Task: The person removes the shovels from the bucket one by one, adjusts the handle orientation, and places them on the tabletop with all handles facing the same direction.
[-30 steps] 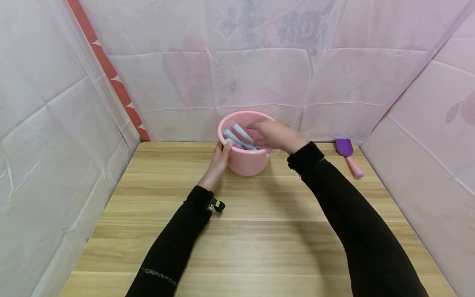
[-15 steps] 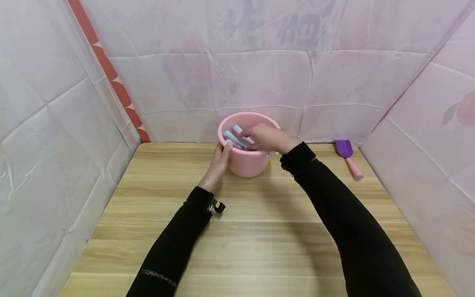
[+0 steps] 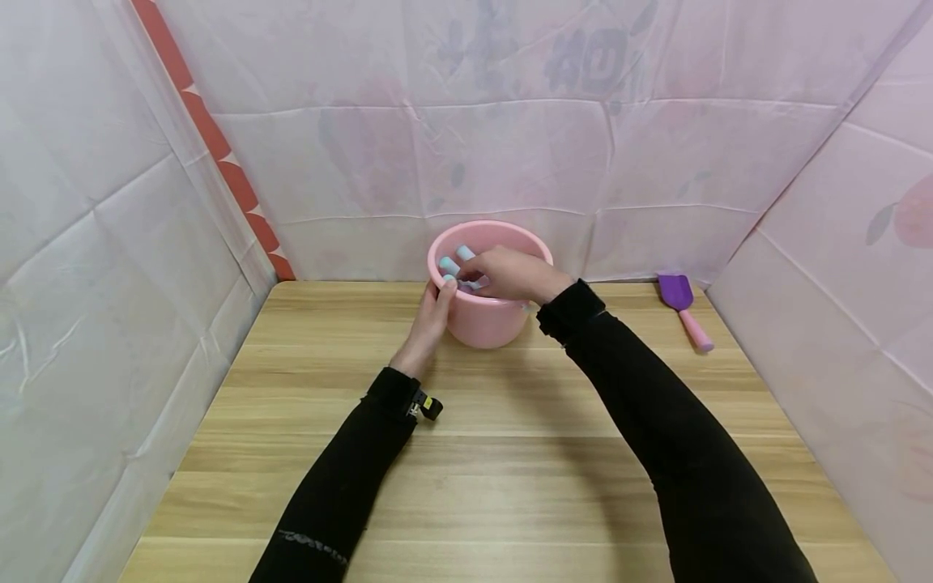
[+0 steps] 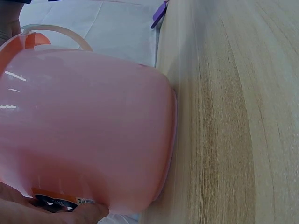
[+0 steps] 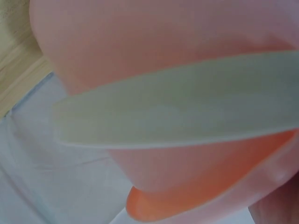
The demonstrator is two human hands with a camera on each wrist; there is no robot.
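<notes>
While the left hand [image 3: 428, 322] grips the smooth round pink plastic bucket [image 3: 487, 320], the right hand [image 3: 510, 274] has sunk deeper inside, fingers curled among pale-blue cylindrical handles [image 3: 449, 266]; whether they hold one, I cannot tell.

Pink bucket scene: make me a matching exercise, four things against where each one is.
Things:
1. pink bucket
2. purple scoop
3. left hand
4. right hand

Places:
A. reaching into the bucket among the light blue handles
B. lying on the table near the right wall
C. gripping the bucket's left side
D. standing at the table's far edge, in the middle

Pairs: 1-D, 2-B, 3-C, 4-A
</notes>
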